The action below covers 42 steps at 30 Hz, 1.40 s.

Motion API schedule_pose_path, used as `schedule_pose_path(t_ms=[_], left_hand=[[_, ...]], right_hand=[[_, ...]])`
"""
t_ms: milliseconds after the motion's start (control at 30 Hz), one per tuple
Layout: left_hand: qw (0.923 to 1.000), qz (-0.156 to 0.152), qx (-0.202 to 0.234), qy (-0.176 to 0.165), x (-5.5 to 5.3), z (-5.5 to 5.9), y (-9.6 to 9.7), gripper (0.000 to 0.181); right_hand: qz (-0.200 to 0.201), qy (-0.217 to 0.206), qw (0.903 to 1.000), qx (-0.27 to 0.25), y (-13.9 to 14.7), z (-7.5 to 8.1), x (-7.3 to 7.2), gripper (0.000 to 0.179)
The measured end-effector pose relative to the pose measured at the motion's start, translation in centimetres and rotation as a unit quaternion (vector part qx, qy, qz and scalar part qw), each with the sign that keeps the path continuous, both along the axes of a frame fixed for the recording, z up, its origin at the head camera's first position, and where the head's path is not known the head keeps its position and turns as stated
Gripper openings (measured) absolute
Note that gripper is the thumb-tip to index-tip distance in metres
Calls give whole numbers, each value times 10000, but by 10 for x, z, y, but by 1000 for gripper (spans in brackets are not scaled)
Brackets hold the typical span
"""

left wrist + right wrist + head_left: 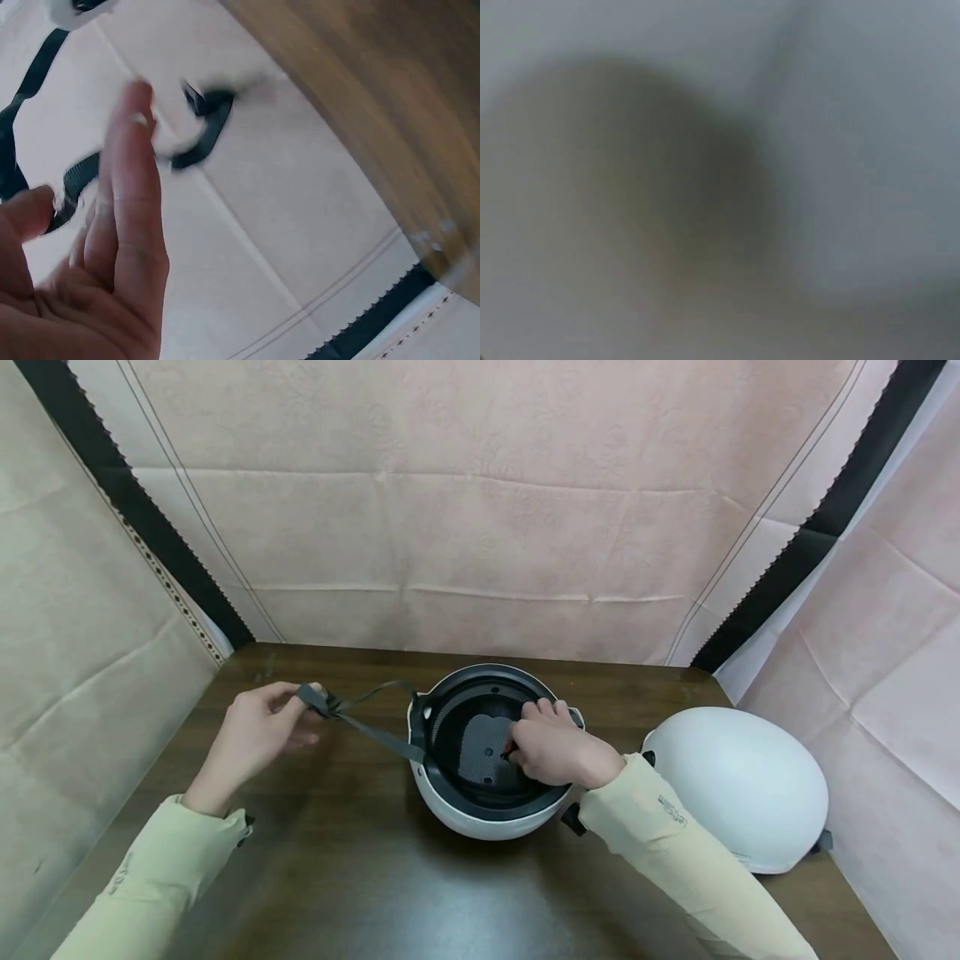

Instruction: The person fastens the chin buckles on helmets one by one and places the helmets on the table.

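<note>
A white helmet (487, 822) lies upside down on the table, its black lining and grey pad (483, 752) facing up. Out to its left, my left hand (266, 731) pinches the end of a dark grey strap (382, 739) and draws it out from the rim. Seen from the left wrist, the strap (81, 176) runs between thumb and straight fingers, with a loose end dangling beyond them. My right hand (558, 745) reaches over the right rim into the helmet, fingers curled, pinching a small dark piece (506, 754) with a hint of red. The right wrist view is a grey blur.
A second white helmet (738, 785) sits dome up at the table's right, beside the right forearm. The brown wooden table (360, 877) is enclosed by pale fabric walls (480, 543) at the back and on both sides, with black bands along the corners.
</note>
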<state>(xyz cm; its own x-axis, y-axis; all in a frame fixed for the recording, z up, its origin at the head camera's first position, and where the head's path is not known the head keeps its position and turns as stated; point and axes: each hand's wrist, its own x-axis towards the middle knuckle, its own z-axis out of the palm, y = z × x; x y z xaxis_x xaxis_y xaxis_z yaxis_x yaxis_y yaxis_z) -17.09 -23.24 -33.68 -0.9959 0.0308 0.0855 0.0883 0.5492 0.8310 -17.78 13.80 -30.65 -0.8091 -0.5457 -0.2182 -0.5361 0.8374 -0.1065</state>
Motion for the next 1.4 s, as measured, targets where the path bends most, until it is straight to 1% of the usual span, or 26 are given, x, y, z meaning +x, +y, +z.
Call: schedule_pose_path(t_ms=[67,167,267,333,400,500,567,667,767,833,867,900,967,1100,1167,1200,1300,1400], left_hand=[[9995,142,182,208,2,4,4,59],[9980,345,391,358,4,8,11,55],[9959,548,463,542,5,10,18,52],[9937,604,550,770,6,12,23,49],[9901,513,761,1058,6,13,28,47],[9824,236,1102,1490,6,16,35,45],[9785,41,1214,1668,7,17,40,43],[9798,-125,989,1731,9,17,49,43],[9831,-267,712,1666,12,16,58,44],[9838,-270,639,1656,13,14,65,44],[9828,-240,662,1705,12,13,68,44],[9821,-172,709,1735,12,12,71,44],[9794,73,843,1832,10,12,77,42],[9675,467,1318,2106,6,12,87,31],[9624,570,1437,2232,5,13,91,27],[9604,554,1507,2278,6,13,92,26],[9585,538,1632,2275,7,15,95,28],[9604,376,1795,2099,7,16,97,42]], right_hand=[[-55,118,9996,-254,3,1,1,11],[-146,299,9965,-762,8,3,2,16],[-244,429,9902,-1307,12,5,2,19],[-271,520,9852,-1611,14,6,1,23],[-320,574,9799,-1886,17,6,1,26],[-412,585,9725,-2217,20,7,0,29],[-484,573,9675,-2414,22,7,0,30],[-581,575,9599,-2681,25,8,0,30],[-612,612,9534,-2889,28,8,0,29],[-644,620,9503,-2983,29,7,0,29],[-655,620,9491,-3019,29,7,0,29],[-658,615,9480,-3051,30,6,0,29],[-665,598,9459,-3118,30,5,0,29],[-644,579,9428,-3220,31,4,1,29],[-633,591,9414,-3261,32,3,1,29],[-618,609,9408,-3275,32,3,1,29],[-619,665,9397,-3298,33,3,2,31],[-618,691,9390,-3312,33,4,3,32]])
